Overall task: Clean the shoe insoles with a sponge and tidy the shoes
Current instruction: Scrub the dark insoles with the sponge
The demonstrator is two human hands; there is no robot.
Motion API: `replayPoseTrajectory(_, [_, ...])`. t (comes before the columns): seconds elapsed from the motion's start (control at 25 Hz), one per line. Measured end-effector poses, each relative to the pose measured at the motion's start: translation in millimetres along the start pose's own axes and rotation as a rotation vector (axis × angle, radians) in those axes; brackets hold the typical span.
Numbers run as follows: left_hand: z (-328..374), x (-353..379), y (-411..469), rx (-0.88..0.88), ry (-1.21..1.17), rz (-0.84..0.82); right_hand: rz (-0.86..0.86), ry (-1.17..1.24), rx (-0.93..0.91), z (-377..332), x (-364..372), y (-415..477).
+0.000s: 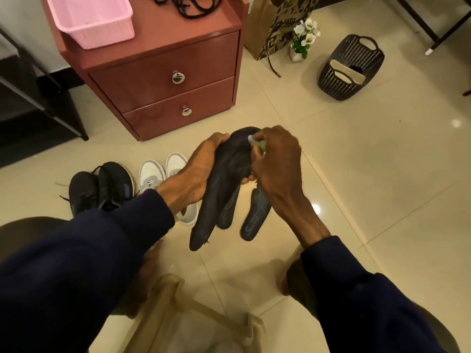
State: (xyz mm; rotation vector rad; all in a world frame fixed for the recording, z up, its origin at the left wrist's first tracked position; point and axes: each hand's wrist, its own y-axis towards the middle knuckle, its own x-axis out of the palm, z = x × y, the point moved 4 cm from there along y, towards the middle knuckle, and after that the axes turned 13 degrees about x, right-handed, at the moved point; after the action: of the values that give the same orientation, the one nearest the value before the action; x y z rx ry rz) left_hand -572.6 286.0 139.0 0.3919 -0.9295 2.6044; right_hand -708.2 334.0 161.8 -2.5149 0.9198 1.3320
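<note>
- My right hand (276, 164) hid most of the sponge (257, 143), centre frame.
- My left hand (201, 170) covered part of the insoles (225, 182) and white shoes (153, 171).
- The top edge cut the pink basket (94, 19), upper left.

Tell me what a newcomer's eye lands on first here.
At centre, the left hand grips a bunch of dark insoles while the right hand presses a pale green sponge on the top one. Behind stands a red-brown drawer cabinet, with black shoes and white shoes on the floor before it.
</note>
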Motion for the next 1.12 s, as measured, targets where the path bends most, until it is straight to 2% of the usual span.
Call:
replayPoseTrajectory(0.16, [-3.5, -10.0, 7.0, -0.016, -0.015, 0.069, -0.129, -0.049, -0.264, -32.8, 15.7, -24.8])
replayPoseTrajectory(0.2, [-4.8, -11.6, 8.5, -0.022, -0.025, 0.085, -0.123, -0.060, -0.254, -26.6, 15.4, -16.8])
replayPoseTrajectory(0.36, [-7.7, -7.9, 8.8, -0.087, -0.044, 0.007, 0.018, 0.035, 0.015, 12.0, -0.4, 16.4])
replayPoseTrajectory(0.56, [-4.5, -15.0, 10.3, -0.092, -0.076, 0.010, -0.201, 0.146, -0.114, -23.7, 13.6, -8.7])
replayPoseTrajectory(0.72, [-5.4, -15.7, 5.6, -0.129, -0.071, -0.062, -0.024, 0.114, 0.073, 0.9, 4.3, 14.3])
replayPoseTrajectory(0.76, [-6.2, -15.2, 4.9, -0.141, -0.074, -0.087, -0.021, 0.120, 0.073, -1.6, 5.2, 12.1])
replayPoseTrajectory(0.92, [-7.0, -20.9, 8.4, -0.139, -0.103, -0.097, -0.186, 0.127, -0.075, -23.5, 18.0, -0.7])
replayPoseTrajectory(1.04, [-7.2, -17.9, 5.9, -0.161, -0.093, -0.133, -0.059, 0.106, 0.076, 0.9, 7.6, 18.0])
replayPoseTrajectory(1.12, [-8.5, -18.5, 6.2, -0.162, -0.085, -0.120, -0.053, 0.116, 0.074, -0.5, 6.2, 13.8])
